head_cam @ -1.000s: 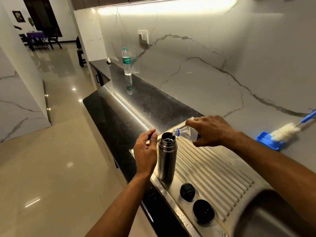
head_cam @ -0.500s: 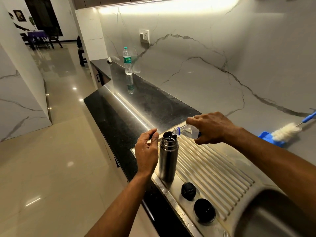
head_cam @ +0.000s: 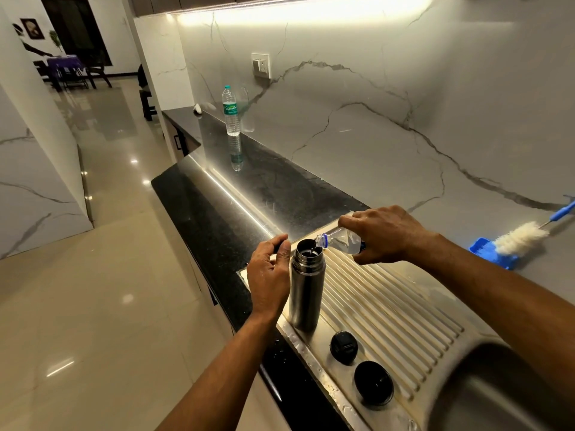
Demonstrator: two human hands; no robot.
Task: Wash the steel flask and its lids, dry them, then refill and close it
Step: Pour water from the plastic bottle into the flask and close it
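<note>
While the right hand [head_cam: 387, 236] grips the half-hidden bottle [head_cam: 340, 242] over the flask [head_cam: 306, 287], the left hand's [head_cam: 269, 281] grasp is unclear.

Both bare forearms reach forward from the lower edge of the view. The left hand [head_cam: 270, 275] stands upright, its back toward the camera, fingers curled loosely with the thumb near the fingertips; whether it holds or touches anything cannot be told. The right hand [head_cam: 384, 234] is raised a little higher, knuckles up, wrist bent inward toward the left hand, its grip closed with fingers and thumb wrapped around a small bottle [head_cam: 340, 241].
</note>
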